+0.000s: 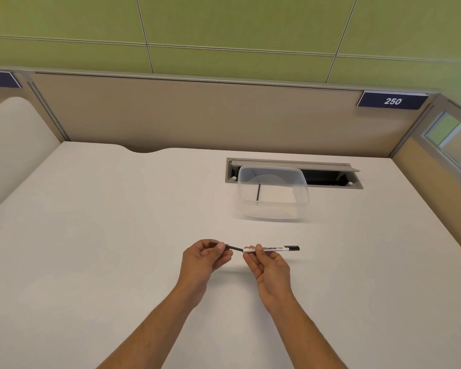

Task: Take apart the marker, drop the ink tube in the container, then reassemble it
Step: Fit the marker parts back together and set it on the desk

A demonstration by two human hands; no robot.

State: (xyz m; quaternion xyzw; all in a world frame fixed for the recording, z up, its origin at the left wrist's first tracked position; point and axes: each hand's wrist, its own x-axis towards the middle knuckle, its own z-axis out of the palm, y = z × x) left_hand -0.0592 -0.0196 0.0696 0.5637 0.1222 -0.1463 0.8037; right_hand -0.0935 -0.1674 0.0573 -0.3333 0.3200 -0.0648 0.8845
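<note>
A white marker barrel [273, 249] with a black cap at its right end lies level above the desk, pinched by my right hand [266, 267]. My left hand [205, 258] pinches a thin black piece [233, 247] that sticks out of the barrel's left end, with a dark end piece at my fingertips. Farther back stands a clear plastic container [273, 193]. Inside it lies a thin black ink tube [258, 193].
The white desk [117, 235] is bounded by beige partition walls at the back and right. A grey cable slot [330, 177] with an open flap sits in the desk right behind the container. A curved notch cuts the desk's back edge at left.
</note>
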